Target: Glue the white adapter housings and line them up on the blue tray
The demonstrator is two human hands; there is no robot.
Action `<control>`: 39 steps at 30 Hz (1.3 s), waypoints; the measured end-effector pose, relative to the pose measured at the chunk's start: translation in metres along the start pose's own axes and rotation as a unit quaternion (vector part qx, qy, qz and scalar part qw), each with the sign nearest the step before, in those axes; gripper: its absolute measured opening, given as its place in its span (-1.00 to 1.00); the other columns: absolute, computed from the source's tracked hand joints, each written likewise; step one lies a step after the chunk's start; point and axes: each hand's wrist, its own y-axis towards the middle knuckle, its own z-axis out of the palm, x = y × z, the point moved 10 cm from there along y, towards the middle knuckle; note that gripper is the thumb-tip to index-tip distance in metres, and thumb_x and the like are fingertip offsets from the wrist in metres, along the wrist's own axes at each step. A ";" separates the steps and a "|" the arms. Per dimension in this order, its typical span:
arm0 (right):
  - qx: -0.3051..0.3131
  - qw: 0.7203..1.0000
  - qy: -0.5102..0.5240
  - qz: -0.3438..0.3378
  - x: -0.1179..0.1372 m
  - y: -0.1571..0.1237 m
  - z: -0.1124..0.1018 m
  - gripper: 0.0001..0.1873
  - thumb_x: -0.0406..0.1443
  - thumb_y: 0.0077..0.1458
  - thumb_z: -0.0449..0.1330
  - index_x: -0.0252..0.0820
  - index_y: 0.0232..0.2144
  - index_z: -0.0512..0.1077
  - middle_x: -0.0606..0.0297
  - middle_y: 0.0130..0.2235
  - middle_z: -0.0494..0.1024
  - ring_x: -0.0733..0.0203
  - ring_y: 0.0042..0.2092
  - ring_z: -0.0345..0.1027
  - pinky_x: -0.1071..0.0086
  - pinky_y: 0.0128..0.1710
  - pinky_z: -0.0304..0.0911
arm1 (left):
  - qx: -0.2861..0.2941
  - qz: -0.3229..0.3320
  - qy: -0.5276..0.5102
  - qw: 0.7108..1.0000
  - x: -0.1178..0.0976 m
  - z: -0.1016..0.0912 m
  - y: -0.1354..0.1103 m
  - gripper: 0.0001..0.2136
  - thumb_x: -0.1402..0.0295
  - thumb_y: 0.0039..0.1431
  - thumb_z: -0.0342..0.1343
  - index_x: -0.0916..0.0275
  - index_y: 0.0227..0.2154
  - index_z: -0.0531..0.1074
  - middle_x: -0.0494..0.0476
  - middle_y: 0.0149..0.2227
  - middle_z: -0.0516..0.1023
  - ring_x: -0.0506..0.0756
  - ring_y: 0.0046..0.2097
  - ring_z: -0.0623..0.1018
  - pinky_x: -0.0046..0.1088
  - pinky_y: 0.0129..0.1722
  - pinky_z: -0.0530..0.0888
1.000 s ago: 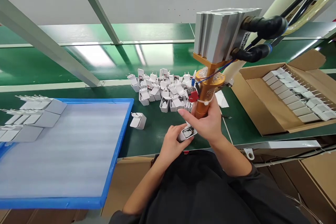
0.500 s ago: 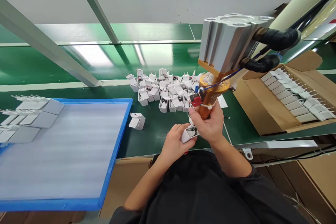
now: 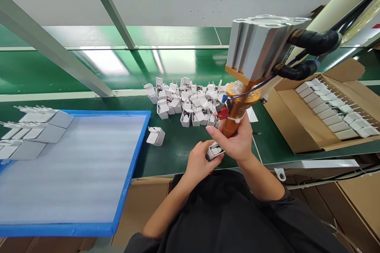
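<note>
Our left hand [image 3: 198, 161] has its thumb and fingers clamped on an open white plug-charger casing [image 3: 215, 150], which sits just beside our right fingers. Our right hand [image 3: 237, 144] is wrapped around the orange barrel [image 3: 234, 119] of a pneumatic press tool; we cannot tell whether its hidden tip touches the casing. Beyond our fingers lies a heap of white plug-chargers [image 3: 192, 104]; left of them, one lone plug-charger [image 3: 156, 136], then a blue-edged tray [image 3: 74, 185].
</note>
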 end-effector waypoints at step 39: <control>-0.119 0.944 -0.305 -0.045 -0.044 0.003 -0.092 -0.33 -0.14 0.28 0.09 -0.23 0.34 0.04 0.03 -0.10 0.54 0.02 -0.15 0.51 0.08 -0.06 0.42 | 0.054 -0.120 -0.164 0.978 0.003 -0.005 -0.011 -0.72 0.18 0.07 0.21 0.21 -0.19 0.47 -0.04 -0.43 0.57 0.00 -0.46 0.45 -0.55 -0.43 0.36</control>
